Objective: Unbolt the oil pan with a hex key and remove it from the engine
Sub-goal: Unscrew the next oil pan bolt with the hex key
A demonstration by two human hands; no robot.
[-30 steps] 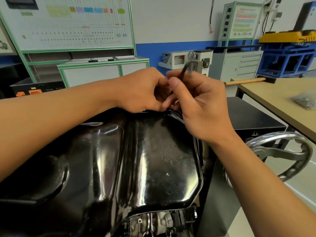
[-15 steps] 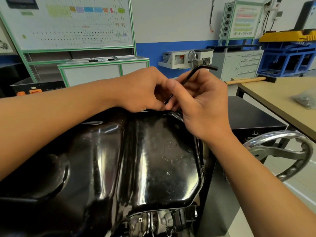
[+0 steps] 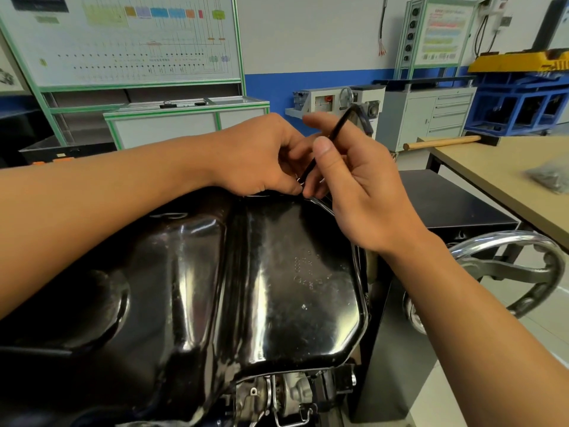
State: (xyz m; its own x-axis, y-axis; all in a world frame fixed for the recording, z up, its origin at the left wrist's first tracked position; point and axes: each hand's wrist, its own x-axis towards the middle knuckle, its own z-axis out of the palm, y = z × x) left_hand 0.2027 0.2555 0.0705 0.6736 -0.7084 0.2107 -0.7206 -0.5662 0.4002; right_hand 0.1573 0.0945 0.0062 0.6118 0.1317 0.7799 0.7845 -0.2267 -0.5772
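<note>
Oil pan [image 3: 277,288] | hex key [image 3: 338,127] tip hidden | right hand [image 3: 363,195] pinches it | left hand [image 3: 261,155] curled, grip unclear

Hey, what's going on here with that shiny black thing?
A person is unbolting a glossy black oil pan, which still sits on the engine. Their right hand pinches a hex key, its tip down at the pan's far rim. The left hand curls beside that tip; the bolt itself is hidden.
</note>
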